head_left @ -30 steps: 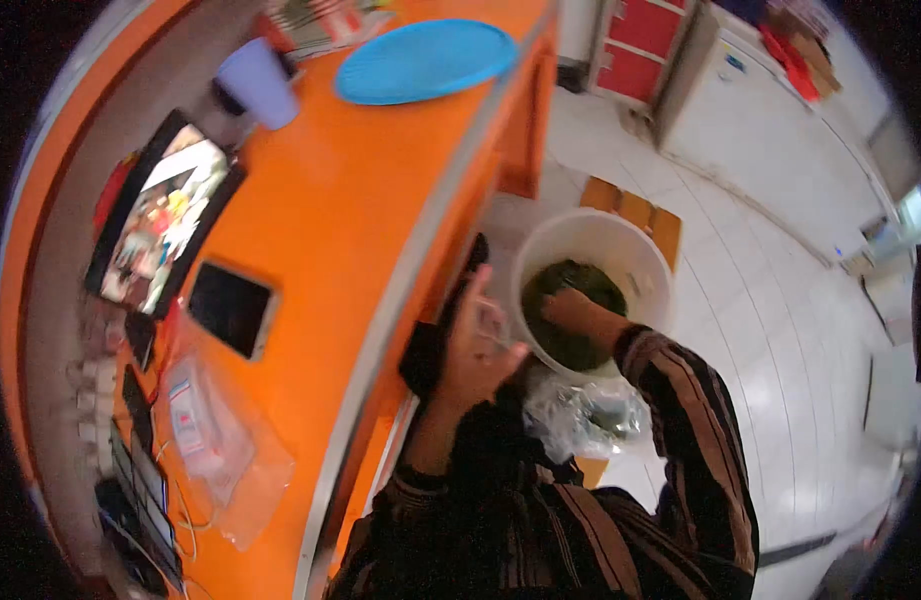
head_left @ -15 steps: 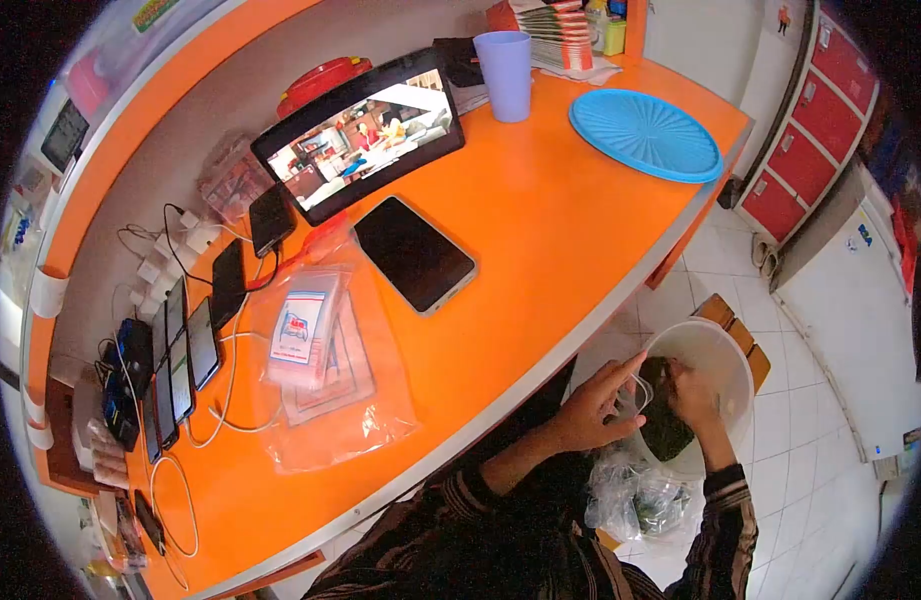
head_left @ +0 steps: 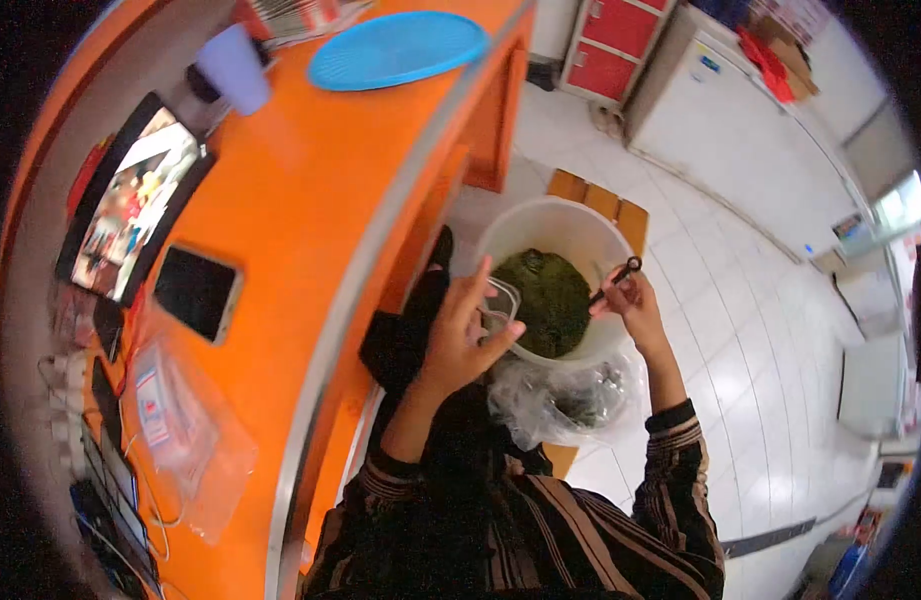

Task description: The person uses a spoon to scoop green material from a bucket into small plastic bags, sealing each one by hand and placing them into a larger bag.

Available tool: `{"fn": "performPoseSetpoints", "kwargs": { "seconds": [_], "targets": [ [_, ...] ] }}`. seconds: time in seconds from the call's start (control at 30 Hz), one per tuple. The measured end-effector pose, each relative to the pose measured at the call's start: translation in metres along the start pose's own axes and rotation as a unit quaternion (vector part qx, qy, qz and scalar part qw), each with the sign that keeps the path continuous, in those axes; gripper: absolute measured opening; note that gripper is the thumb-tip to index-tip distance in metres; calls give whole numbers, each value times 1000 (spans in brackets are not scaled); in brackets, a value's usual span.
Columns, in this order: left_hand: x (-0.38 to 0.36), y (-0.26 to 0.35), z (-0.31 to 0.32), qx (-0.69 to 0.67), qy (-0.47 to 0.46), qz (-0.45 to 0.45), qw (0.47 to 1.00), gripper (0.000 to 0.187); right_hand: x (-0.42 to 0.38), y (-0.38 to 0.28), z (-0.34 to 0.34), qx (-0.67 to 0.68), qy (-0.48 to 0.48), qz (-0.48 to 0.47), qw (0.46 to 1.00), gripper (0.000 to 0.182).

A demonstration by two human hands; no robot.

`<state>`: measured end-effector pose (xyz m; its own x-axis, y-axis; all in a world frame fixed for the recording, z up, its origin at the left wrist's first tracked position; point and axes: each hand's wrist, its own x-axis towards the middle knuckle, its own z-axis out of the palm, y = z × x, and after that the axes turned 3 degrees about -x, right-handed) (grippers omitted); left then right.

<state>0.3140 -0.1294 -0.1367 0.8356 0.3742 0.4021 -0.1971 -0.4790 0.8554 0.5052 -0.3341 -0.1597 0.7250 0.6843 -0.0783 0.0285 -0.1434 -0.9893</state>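
A white bucket [head_left: 602, 232] stands low in front of me, with a dark green, loose mass [head_left: 552, 300] inside. My left hand [head_left: 452, 345] is closed around a small clear plastic container [head_left: 502, 298] at the bucket's left rim. Inside the right rim, my right hand [head_left: 632, 312] grips a black-handled utensil [head_left: 631, 266], its ringed handle end pointing up. The utensil's working end does not show clearly. A clear plastic bag [head_left: 570, 402] with something dark in it lies against the near side of the bucket.
The bucket rests on a wooden slatted stool [head_left: 584, 193]. To the left is an orange table [head_left: 330, 190] with a blue lid [head_left: 400, 50], a purple cup [head_left: 235, 72], a lit tablet [head_left: 135, 205], a phone [head_left: 198, 292] and plastic packets [head_left: 175, 420]. A white chest freezer [head_left: 725, 130] stands beyond.
The view has swung right, bringing the bucket nearer the middle. My right hand has risen from deep in the bucket to its right rim, and the utensil's handle now shows. My left hand keeps the container.
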Motion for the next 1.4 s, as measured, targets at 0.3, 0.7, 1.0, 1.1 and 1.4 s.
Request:
{"fn": "performPoseSetpoints", "kwargs": {
  "seconds": [0.3,0.7,1.0,1.1,1.4],
  "targets": [
    [25,13,34,13,-45,-11,999,77,-15,-27,-43,161,219,-109,956,13],
    [28,10,54,45,-68,-25,996,81,-23,-31,-50,136,315,-166,925,13],
    [29,4,62,103,-66,3,992,83,-27,-42,-43,99,329,-202,917,12],
    [29,5,64,53,-61,-18,997,83,-28,-45,-40,80,330,-215,916,12],
    [37,-1,77,48,-31,-12,998,80,-47,-80,4,21,331,-306,893,6]
  ]
}}
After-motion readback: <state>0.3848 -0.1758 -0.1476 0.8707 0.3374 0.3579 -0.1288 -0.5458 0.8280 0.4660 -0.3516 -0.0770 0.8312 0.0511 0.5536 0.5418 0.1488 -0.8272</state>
